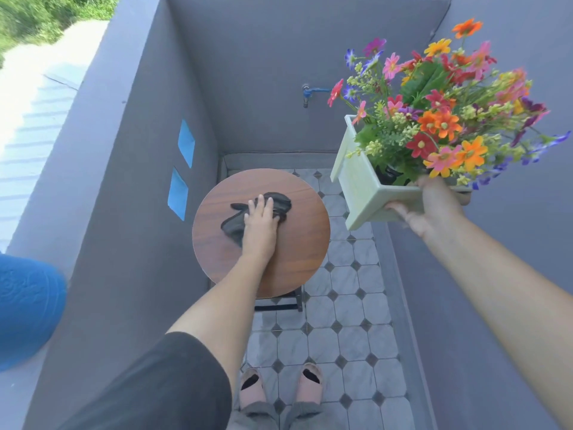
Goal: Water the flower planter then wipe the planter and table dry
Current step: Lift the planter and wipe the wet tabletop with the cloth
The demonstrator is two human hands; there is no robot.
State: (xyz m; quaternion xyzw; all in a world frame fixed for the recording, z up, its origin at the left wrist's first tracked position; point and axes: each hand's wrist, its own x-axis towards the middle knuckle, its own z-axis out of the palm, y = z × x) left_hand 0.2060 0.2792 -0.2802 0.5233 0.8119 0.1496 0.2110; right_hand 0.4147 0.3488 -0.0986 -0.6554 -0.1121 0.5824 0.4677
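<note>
A round wooden table (pixel 297 243) stands below me on the tiled floor. A dark crumpled cloth (pixel 279 204) lies on its top, and my left hand (pixel 260 225) presses flat on the cloth with fingers spread. My right hand (pixel 431 206) grips the underside of a pale green square planter (pixel 362 184) and holds it in the air to the right of the table, tilted. The planter is full of bright flowers (pixel 440 113) in orange, red, pink and purple.
Grey walls close in on the left, back and right. A blue tap (pixel 310 93) sticks out of the back wall above the table. A blue rounded object (pixel 28 305) sits on the left ledge. My feet in sandals (pixel 279 386) stand on the tiles.
</note>
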